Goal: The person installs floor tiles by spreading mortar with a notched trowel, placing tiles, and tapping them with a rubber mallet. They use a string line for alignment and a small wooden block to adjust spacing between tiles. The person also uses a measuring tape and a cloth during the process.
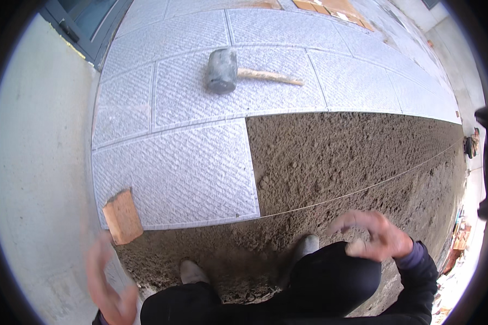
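The left hand (108,284) is hanging with its fingers loosely extended and thumb apart, just below the brick (123,216). The brick is lying on the near left corner of the closest slab (184,176), its lower end jutting past the slab's near edge. From here, a careless knock by those fingers could be tipping it off that corner, since part of it is already overhanging. The string (363,189), running from the slab's near right corner across the loose bed (331,157), could be getting snagged or pushed out of line if the right hand (377,235) or a boot (307,246) were catching it. A shifting foot could also be crumbling the soil along the slab's near edge. The left hand is appearing empty, though blur is hiding whether a fingertip is touching the brick. The right hand is curving half open above the right knee (336,276), a wide gap showing between thumb and fingers, and is holding nothing. The mallet (225,70) is lying beyond the slab's far edge, out of both hands.
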Tool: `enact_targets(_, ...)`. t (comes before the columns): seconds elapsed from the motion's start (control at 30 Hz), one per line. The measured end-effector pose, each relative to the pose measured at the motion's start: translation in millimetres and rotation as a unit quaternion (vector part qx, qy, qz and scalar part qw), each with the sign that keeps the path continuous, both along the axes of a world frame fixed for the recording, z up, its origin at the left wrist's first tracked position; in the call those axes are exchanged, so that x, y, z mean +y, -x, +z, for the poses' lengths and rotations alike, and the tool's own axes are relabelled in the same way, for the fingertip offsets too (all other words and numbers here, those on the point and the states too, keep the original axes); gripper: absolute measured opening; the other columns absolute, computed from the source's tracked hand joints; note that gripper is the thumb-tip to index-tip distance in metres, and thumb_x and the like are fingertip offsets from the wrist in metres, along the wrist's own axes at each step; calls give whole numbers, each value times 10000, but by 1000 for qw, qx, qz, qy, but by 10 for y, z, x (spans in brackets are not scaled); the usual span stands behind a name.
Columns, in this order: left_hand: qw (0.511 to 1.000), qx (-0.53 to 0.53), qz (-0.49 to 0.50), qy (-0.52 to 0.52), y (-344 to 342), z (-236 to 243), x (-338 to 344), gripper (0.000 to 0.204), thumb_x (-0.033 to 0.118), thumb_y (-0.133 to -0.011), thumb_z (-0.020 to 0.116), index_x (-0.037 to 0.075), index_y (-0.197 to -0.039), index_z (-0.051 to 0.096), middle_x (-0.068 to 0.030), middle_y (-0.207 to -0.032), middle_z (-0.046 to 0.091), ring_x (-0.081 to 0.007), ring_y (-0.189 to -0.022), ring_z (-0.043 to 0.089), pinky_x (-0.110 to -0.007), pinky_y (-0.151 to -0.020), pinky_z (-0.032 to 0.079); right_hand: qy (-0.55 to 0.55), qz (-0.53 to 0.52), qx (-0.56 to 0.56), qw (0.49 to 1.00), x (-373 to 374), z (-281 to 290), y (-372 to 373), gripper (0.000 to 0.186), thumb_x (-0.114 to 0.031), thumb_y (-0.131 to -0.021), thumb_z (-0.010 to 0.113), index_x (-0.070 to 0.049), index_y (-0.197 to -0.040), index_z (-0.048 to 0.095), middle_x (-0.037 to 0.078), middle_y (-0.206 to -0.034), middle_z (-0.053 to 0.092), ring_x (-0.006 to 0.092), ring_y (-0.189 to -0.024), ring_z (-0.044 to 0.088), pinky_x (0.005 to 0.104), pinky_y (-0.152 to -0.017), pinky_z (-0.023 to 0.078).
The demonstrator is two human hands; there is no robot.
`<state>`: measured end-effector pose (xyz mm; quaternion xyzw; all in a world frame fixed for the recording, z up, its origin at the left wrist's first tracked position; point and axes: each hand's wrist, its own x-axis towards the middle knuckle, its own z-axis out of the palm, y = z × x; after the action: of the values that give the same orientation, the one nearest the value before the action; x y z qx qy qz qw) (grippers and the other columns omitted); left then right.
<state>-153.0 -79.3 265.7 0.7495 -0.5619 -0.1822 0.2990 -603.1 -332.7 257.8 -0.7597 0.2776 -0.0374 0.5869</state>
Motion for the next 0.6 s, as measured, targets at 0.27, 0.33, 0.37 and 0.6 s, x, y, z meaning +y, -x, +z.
enact_targets(0.27,924,113,-347,-112,570,629,-83,570,204,-981,706,-52,-1465,546,-285,-1385,642,-494,-1302,608,-574,-1091,502,212,-13,27,977,682,863,376,405,-260,-926,820,8,-1197,683,139,-1178,694,328,-1124,683,425,-931,548)
enact_targets(0.33,919,94,-354,-143,609,679,45,528,191,-980,701,-44,-1437,578,-278,-1396,640,-480,-1287,620,-555,-1089,507,221,-41,19,974,816,933,538,371,-245,-934,809,3,-1178,684,133,-1156,692,324,-1110,681,425,-934,542)
enact_targets(0.37,923,74,-337,-170,636,712,131,462,175,-987,683,-22,-1401,621,-255,-1375,662,-453,-1260,637,-541,-1080,510,222,-50,12,974,894,965,619,358,-240,-938,802,0,-1175,684,132,-1148,688,322,-1104,679,428,-928,541)
enact_targets(0.6,882,-28,-279,-379,838,924,405,394,204,-1053,560,4,-1386,626,-266,-1323,674,-461,-1207,634,-543,-1026,517,257,-157,63,951,1448,1135,1007,260,-310,-1005,686,-52,-1026,669,110,-989,646,315,-969,642,427,-857,516)
